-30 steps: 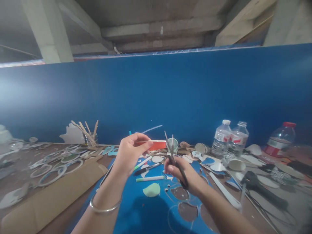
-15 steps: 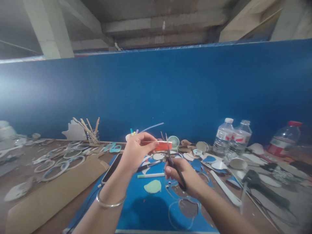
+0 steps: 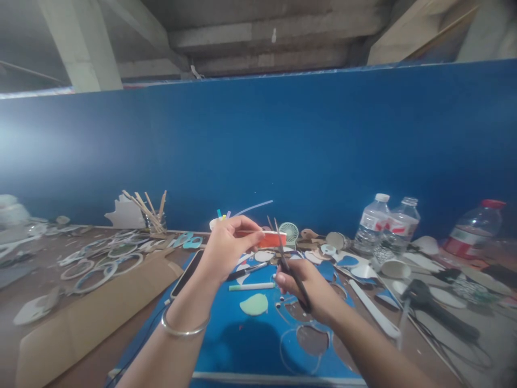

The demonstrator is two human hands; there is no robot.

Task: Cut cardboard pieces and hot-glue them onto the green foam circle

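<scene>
Since a second ago, the scissors (image 3: 284, 262) have come from the right tip of the orange piece (image 3: 270, 240) to overlap it farther in, and the near edge of the blue mat (image 3: 220, 323) has slid into my view. I see the left hand (image 3: 231, 245) pinching the orange piece between thumb and fingers, and the right hand (image 3: 306, 276) wrapped around the scissors' handles, blades parted. The widest room I get is on the near side of the hands, where mat shows between the forearms around a green leaf shape (image 3: 253, 304). Just beyond the blades stands a small fan (image 3: 289, 231); right of the right hand, a long white piece (image 3: 375, 311) lies on the counter (image 3: 416, 351). My view loses the orange piece's left end inside the left hand, and part of the phone (image 3: 187, 275) behind the left forearm. I cannot tell whether the blades touch the orange piece.
</scene>
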